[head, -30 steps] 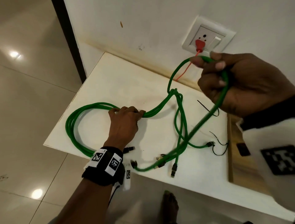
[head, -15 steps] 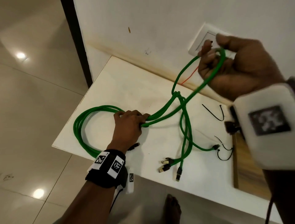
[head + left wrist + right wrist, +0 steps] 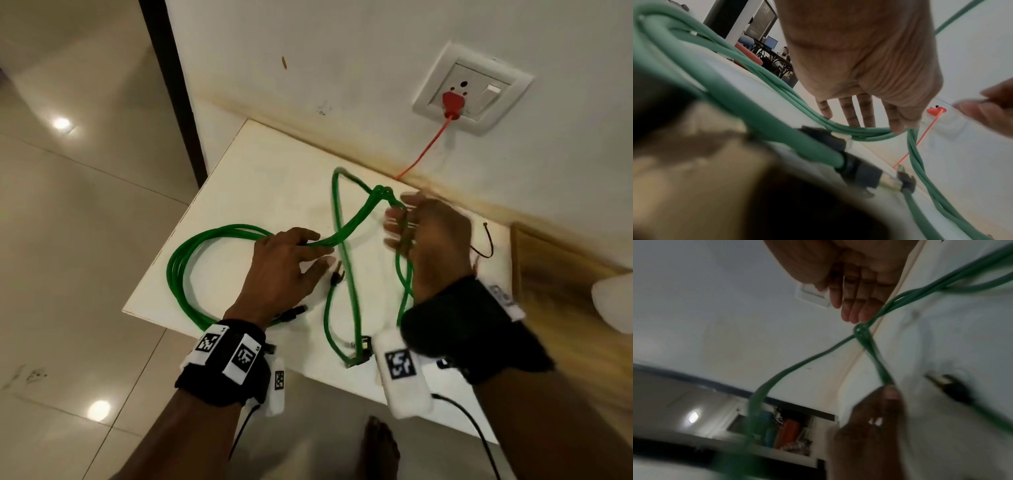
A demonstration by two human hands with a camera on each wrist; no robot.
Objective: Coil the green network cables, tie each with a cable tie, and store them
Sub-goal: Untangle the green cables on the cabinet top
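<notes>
Green network cables lie on the white surface, several strands looped into a coil out past the left hand. We see that hand's grip loose, fingers nearly straight and pressing the bundled strands down where the coil closes; the thumb side is hidden, so we can't tell if it wraps under. From that grip the strands climb up and away to a knot near the wall, just beside the right hand. We see the right hand raised off the surface, fingers partly curled, with green strands running down along its palm side; blur keeps us from telling whether the grip is actually closed on them. Loose ends with black plugs rest below the right wrist, another plug just right of the left fingertips. A black cable tie lies beyond the right hand. A red plug sits in the wall socket above.
</notes>
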